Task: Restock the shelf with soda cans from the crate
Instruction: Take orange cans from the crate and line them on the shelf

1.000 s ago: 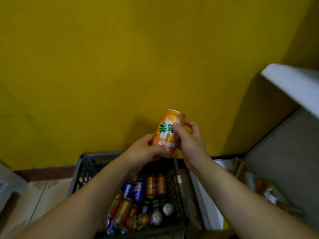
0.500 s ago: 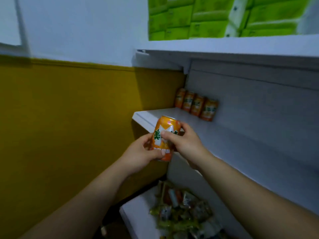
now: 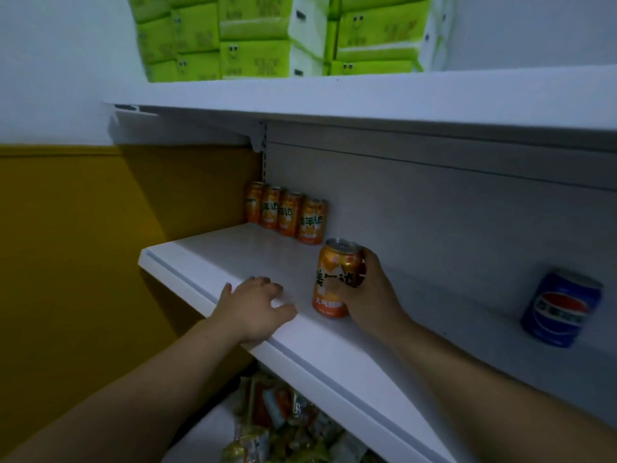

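My right hand (image 3: 369, 297) grips an orange soda can (image 3: 335, 279) that stands upright on the white middle shelf (image 3: 233, 252). My left hand (image 3: 253, 304) rests flat on the shelf near its front edge, fingers spread, holding nothing. A row of several orange cans (image 3: 287, 215) stands against the shelf's back panel at the far left, just behind the held can. A blue soda can (image 3: 561, 310) stands alone on the same shelf at the right. The crate is out of view.
The upper shelf (image 3: 367, 95) overhangs and carries stacked green tissue packs (image 3: 253, 38). The lower shelf holds a heap of snack packets (image 3: 283, 426). A yellow and white wall (image 3: 66, 228) lies to the left.
My view swung from the crate up to the shelf. My left hand let go of the orange can and settled on the shelf; my right hand carried the can onto the shelf.
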`<state>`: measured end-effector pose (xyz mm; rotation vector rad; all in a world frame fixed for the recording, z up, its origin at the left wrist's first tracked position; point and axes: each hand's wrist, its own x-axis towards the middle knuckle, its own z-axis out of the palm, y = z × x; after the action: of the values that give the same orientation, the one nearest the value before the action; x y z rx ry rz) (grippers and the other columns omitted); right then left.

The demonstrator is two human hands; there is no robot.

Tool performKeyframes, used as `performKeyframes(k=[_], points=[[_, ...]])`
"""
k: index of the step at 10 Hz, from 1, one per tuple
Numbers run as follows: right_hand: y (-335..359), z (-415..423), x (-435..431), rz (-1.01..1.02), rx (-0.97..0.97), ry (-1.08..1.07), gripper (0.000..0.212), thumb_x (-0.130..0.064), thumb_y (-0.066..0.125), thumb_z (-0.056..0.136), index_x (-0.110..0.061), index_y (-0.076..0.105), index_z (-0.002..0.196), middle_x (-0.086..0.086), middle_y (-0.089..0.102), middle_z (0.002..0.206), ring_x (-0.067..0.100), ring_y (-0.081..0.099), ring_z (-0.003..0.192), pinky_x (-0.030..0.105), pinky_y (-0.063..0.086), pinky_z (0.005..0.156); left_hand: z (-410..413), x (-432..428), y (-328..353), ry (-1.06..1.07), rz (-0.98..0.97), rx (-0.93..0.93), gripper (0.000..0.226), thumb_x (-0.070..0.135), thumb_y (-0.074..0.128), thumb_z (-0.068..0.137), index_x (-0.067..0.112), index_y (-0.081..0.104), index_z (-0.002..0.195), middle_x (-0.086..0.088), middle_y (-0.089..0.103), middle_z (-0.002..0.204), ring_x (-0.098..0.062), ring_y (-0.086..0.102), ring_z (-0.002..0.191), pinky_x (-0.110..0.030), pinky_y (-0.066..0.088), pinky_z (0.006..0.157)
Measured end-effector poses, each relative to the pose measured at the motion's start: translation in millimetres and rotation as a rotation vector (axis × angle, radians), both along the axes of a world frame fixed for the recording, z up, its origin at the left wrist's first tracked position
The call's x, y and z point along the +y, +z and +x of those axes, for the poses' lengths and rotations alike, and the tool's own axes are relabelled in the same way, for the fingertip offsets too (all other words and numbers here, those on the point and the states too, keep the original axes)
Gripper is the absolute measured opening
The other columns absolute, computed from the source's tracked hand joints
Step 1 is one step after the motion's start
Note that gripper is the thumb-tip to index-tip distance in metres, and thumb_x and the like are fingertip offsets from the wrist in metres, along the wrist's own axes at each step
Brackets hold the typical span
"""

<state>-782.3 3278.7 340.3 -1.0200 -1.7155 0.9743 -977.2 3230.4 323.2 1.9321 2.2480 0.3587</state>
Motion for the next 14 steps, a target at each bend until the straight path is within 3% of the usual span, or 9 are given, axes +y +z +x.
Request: performKeyframes(k=[2,4,6,12,14], points=[[0,-18,55,0.049,-0.143,-0.027,0.072,-0.025,0.070,0.087,-0.029,0.027,0.145,-0.002,0.053,0.135,0.019,0.052,0.123,0.032,0.043,0.098,-4,29,4,0.050,-0.050,0.039,0.071,0.071,0.034,0.085,0.033,0.030,0.146,0.008,0.020,0.157,-0.018,0.011,0.146,-0.060,0.002,0.114],[0,-47,124,0.049,-0.210,-0.101,0.079,-0.033,0.068,0.088,-0.023,0.019,0.149,0.005,0.049,0.141,0.026,0.050,0.127,0.036,0.042,0.101,-7,33,-5,0.068,-0.006,0.033,0.070,0.073,0.037,0.082,0.038,0.033,0.142,0.011,0.023,0.155,-0.014,0.015,0.144,-0.056,0.004,0.115],[-6,-69,171,0.033,-0.168,-0.179,0.088,-0.030,0.080,0.073,-0.019,0.029,0.144,0.005,0.054,0.137,0.026,0.054,0.122,0.037,0.045,0.100,-9,34,-7,0.069,0.034,0.000,0.069,0.073,0.039,0.082,0.039,0.035,0.142,0.012,0.025,0.155,-0.012,0.016,0.144,-0.055,0.004,0.116],[-13,-64,200,0.149,-0.374,-0.394,0.087,-0.035,0.071,0.084,-0.013,0.020,0.151,0.020,0.037,0.142,0.039,0.046,0.125,0.044,0.038,0.102,-11,33,-10,0.071,0.037,-0.033,0.073,0.075,0.037,0.081,0.041,0.029,0.145,0.016,0.017,0.157,-0.009,0.007,0.146,-0.052,-0.001,0.117],[-2,-67,187,0.033,-0.402,-0.381,0.092,-0.039,0.071,0.081,-0.010,0.017,0.150,0.019,0.037,0.143,0.038,0.043,0.128,0.044,0.039,0.103,-10,33,-8,0.067,0.048,-0.041,0.071,0.073,0.039,0.082,0.039,0.032,0.144,0.014,0.019,0.157,-0.011,0.009,0.146,-0.053,-0.001,0.117]])
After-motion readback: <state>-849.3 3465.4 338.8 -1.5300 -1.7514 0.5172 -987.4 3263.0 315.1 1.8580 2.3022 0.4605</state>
